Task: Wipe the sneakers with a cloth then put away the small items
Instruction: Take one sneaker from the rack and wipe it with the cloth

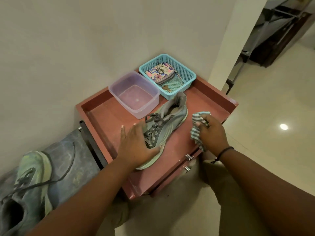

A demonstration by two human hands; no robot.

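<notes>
A grey-green sneaker (167, 124) lies on the red cabinet top (109, 116), toe toward me. My left hand (136, 145) grips its toe end, thumb under the sole edge and fingers over the laces. To the sneaker's right, my right hand (211, 133) clutches a striped grey-and-white cloth (196, 132), apart from the shoe. A second sneaker (29, 181) sits on a dark stool at the lower left. A teal basket (187, 70) at the back holds a floral wallet (160, 74), a key (166, 88) and a thin metal item.
A clear plastic tub (134, 94) with a little water stands behind the sneaker, left of the basket. The cabinet has raised side rims and drawer knobs (188, 157) at the front. A wall rises behind it; tiled floor (265, 125) spreads to the right.
</notes>
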